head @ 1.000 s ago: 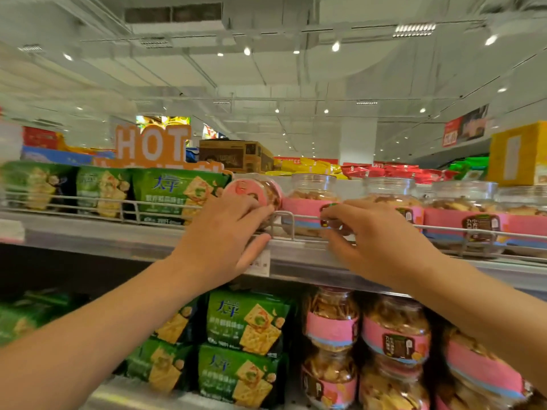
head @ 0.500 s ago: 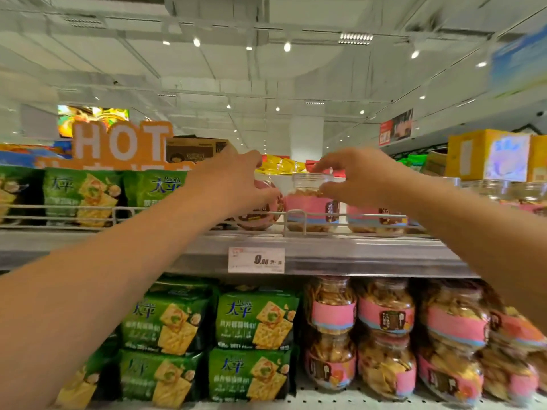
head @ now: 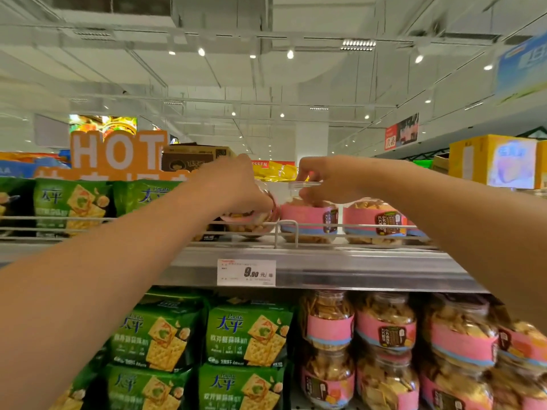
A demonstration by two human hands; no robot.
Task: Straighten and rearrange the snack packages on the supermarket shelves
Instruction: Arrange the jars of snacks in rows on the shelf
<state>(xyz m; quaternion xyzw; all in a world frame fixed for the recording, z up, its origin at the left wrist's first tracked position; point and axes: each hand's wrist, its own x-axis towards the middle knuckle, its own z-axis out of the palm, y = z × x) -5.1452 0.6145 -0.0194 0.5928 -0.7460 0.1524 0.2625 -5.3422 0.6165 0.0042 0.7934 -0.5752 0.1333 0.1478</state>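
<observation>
Pink-banded upright jar [head: 309,221] on the top shelf [head: 325,269] has its lid pinched by the right hand [head: 328,180], while the left hand [head: 236,184] clasps a tilted jar [head: 251,224] just beside it.

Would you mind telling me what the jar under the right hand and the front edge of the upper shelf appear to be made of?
The jar under the right hand looks like clear, glossy plastic, since the snacks show through its wall; the pink band is probably a printed paper or film label. The shelf edge looks like brushed or galvanised metal, grey with a dull sheen. The wire rail above it seems white-coated metal.
</observation>
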